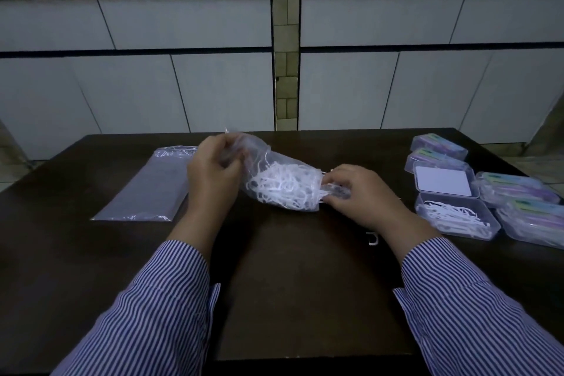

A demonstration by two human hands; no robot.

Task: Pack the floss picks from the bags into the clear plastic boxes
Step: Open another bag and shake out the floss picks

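A clear plastic bag (pixel 276 175) full of white floss picks lies tilted across the middle of the dark table (pixel 290 284). My left hand (pixel 213 166) grips the bag's upper left end, raised above the table. My right hand (pixel 355 189) pinches the bag's lower right end, where some picks stick out. To the right stands an open clear plastic box (pixel 454 217) with white floss picks in it, its lid (pixel 444 181) flipped back behind it.
An empty flat clear bag (pixel 152 186) lies at the left of the table. Several closed boxes with coloured labels (pixel 518 189) stand along the right edge. One loose floss pick (pixel 373 239) lies near my right wrist. A tiled wall rises behind the table.
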